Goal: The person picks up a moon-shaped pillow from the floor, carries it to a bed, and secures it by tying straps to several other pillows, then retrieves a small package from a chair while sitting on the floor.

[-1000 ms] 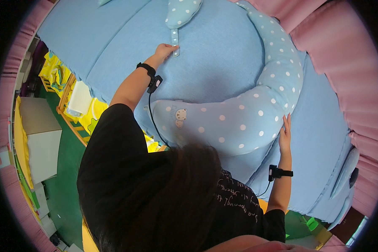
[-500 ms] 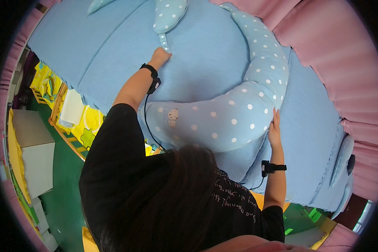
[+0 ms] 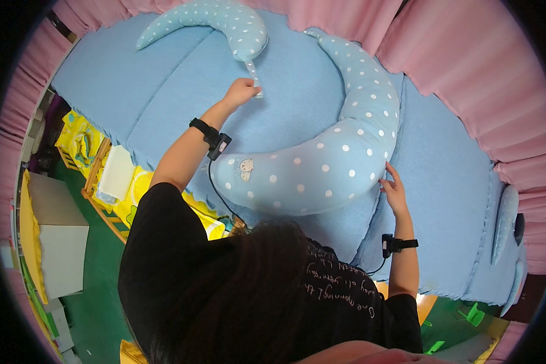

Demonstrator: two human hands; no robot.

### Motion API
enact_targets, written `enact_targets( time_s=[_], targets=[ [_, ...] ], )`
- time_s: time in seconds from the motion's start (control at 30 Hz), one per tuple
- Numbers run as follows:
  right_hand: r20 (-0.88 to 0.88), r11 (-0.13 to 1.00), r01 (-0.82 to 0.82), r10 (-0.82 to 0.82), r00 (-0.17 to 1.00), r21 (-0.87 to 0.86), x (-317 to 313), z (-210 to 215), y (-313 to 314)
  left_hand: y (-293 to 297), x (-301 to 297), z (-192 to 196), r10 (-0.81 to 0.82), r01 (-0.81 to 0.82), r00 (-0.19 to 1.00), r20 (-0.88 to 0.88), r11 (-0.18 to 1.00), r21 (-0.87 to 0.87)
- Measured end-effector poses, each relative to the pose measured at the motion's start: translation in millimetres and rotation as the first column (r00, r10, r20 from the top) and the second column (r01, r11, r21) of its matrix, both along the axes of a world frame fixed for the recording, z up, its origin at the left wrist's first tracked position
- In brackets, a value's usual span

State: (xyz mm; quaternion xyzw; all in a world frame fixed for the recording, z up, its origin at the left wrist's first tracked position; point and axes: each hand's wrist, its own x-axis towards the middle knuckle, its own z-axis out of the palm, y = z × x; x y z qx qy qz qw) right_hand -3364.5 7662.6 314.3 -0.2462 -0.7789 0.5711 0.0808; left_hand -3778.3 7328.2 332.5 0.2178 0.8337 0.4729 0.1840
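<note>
My left hand (image 3: 242, 92) is closed on the end of a dotted fabric strap (image 3: 253, 71). The strap hangs from one end of a small light-blue crescent pillow (image 3: 233, 24) with white dots, at the far side of the bed. Nearer to me curves a large light-blue dotted body pillow (image 3: 309, 167), with a small animal picture (image 3: 246, 169) near its left end. My right hand (image 3: 394, 189) is open at the right side of the large pillow, fingers apart, the fingertips at its edge. Whether they press on it is hard to tell.
Both pillows lie on a wide bed with a light-blue sheet (image 3: 182, 103). Pink curtains (image 3: 467, 73) hang behind it. At left stand a wooden cot (image 3: 97, 167) with yellow bedding and a white box (image 3: 64, 261) on the green floor. Another dotted cushion (image 3: 505, 224) lies far right.
The view has shifted, so more of the small crescent pillow shows. My right hand's fingers, together before, are now spread. My left hand still grips the strap.
</note>
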Motion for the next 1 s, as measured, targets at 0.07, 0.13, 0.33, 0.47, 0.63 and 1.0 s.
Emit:
enact_targets(
  time_s=[0.07, 0.13, 0.33, 0.47, 0.63, 1.0],
  targets=[
    [-0.054, 0.999, 0.033, -0.032, 0.998, 0.015, 0.8, 1.4, -0.6, 2.7, 26.4, 25.2, -0.022, 0.023, 1.000, -0.021, 0.999, 0.022],
    [-0.074, 1.000, 0.026, -0.024, 0.997, 0.017, 2.1, -0.5, 1.4, 5.9, 59.2, 49.0, -0.179, 0.180, 0.984, -0.022, 0.968, 0.173],
    [-0.120, 0.981, -0.110, 0.129, 0.984, 0.159, -0.6, 9.1, -1.3, -11.2, 188.4, 124.7, -0.524, 0.474, 0.847, 0.086, 0.819, 0.324],
    [-0.295, 0.936, -0.338, 0.353, 0.888, 0.100, -12.2, 57.4, -56.1, -6.8, 262.7, 125.2, -0.536, 0.408, 0.810, 0.239, 0.807, 0.426],
    [-0.372, 0.791, -0.507, 0.610, 0.700, 0.343, -18.7, 105.9, -133.8, 19.2, 338.0, 129.2, -0.777, 0.671, 0.620, 0.105, 0.595, 0.443],
    [-0.396, 0.713, -0.467, 0.688, 0.608, 0.522, -31.1, 67.2, -143.8, 3.3, 371.9, 96.3, -0.445, 0.291, 0.868, 0.218, 0.813, 0.504]
  ],
)
